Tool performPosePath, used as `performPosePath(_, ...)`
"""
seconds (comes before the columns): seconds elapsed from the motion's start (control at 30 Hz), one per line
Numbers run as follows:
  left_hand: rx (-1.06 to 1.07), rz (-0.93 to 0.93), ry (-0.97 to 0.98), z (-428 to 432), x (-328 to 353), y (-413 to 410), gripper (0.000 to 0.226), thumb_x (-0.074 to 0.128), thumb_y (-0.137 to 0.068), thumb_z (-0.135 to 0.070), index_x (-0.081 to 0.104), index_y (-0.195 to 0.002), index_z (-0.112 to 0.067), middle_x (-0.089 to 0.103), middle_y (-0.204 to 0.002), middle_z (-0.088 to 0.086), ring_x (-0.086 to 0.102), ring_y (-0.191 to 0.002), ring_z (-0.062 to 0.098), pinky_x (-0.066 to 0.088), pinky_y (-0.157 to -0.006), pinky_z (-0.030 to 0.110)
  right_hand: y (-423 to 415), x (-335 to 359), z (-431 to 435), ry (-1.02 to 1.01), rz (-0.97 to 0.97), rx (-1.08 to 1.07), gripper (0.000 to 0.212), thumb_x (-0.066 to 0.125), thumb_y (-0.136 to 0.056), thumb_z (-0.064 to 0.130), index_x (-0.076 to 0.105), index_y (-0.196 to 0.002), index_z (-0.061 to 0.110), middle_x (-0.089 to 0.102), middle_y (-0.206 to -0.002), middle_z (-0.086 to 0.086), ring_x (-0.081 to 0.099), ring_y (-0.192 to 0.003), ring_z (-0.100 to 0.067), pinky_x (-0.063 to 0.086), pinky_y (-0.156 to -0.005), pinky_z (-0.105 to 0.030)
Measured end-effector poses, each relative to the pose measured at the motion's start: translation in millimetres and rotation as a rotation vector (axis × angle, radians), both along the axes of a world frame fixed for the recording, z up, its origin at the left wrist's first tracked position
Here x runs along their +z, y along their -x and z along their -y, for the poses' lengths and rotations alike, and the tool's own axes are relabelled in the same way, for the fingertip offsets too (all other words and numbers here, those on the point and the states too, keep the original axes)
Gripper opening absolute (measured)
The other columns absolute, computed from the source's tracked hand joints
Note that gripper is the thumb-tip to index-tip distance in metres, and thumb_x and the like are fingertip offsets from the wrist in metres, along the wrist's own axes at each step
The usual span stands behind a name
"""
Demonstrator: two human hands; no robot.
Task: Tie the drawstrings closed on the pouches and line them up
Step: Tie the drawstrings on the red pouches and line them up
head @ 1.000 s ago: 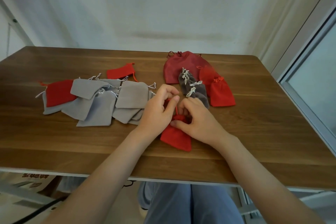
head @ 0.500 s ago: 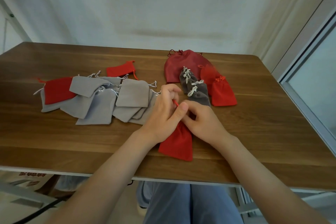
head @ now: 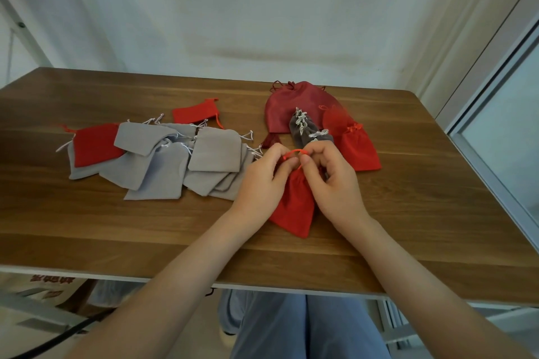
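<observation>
A small red pouch lies on the wooden table between my hands. My left hand and my right hand each pinch its red drawstring, which arches between the fingertips above the gathered neck. Just beyond lie tied pouches in a row: a large dark red pouch, dark grey pouches with white bows, and a red pouch with a sheer red pouch behind it.
A loose heap of flat light grey pouches covers the table's left half, with a red pouch on its left end and another red pouch behind it. The table's front edge runs just under my forearms.
Both hands moved up from the pouch's neck and now stretch the red drawstring between the fingertips. The pouch's neck is gathered tighter and it lies more upright between the hands.
</observation>
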State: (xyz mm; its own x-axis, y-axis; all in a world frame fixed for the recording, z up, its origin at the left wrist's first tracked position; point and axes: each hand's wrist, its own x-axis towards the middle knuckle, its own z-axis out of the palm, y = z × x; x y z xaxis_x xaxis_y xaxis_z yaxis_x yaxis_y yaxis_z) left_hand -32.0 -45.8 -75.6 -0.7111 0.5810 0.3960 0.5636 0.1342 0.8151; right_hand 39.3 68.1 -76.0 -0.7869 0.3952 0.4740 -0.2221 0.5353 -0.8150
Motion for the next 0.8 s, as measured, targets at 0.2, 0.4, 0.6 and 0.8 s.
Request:
performPosePath(0.2, -0.019, -0.179, 0.165, -0.3, -7.1, -3.9, 0.026, 0.041, -0.101, -0.022, 0.054, -0.086, -0.006, 0.055, -0.072, 0.004, 0.05, -0.067, 0.012, 0.035, -0.06, 0.024, 0.1, 0.5, -2.7, -0.058, -0.057, -0.025, 0.014, 0.055, -0.09, 0.015, 0.056, -0.09, 0.029, 0.059, -0.081, 0.013, 0.055, -0.08, -0.005, 0.044, -0.075, -0.02)
performPosePath(0.4, -0.107, -0.076, 0.192, 3.2, -3.2, -5.9, 0.032, 0.036, -0.099, -0.029, 0.05, -0.075, -0.012, 0.051, -0.069, 0.0, 0.047, -0.067, 0.011, 0.038, -0.064, 0.034, -0.5, -1.7, -4.6, -0.069, -0.045, -0.026, 0.024, 0.054, -0.089, 0.004, 0.058, -0.097, 0.026, 0.059, -0.092, 0.011, 0.056, -0.091, -0.001, 0.041, -0.082, -0.011)
performPosePath(0.6, -0.116, 0.006, 0.213, 2.9, -1.4, -4.0, 0.03, 0.036, -0.087, -0.028, 0.047, -0.066, -0.01, 0.049, -0.067, 0.004, 0.045, -0.066, 0.015, 0.037, -0.065, 0.041, -0.1, -1.5, -5.6, -0.142, -0.084, 0.046, 0.023, 0.053, -0.088, 0.004, 0.065, -0.096, 0.022, 0.059, -0.091, 0.029, 0.056, -0.09, -0.001, 0.042, -0.084, -0.017)
performPosePath(0.8, -0.132, 0.102, 0.276, 1.5, -0.4, -3.2, 0.029, 0.036, -0.083, -0.033, 0.048, -0.065, -0.013, 0.051, -0.071, 0.004, 0.047, -0.069, 0.015, 0.038, -0.068, 0.042, -1.0, 0.2, -4.1, -0.097, -0.046, 0.078, 0.012, 0.058, -0.085, 0.011, 0.066, -0.084, 0.02, 0.062, -0.085, 0.025, 0.058, -0.086, -0.003, 0.044, -0.082, -0.019)
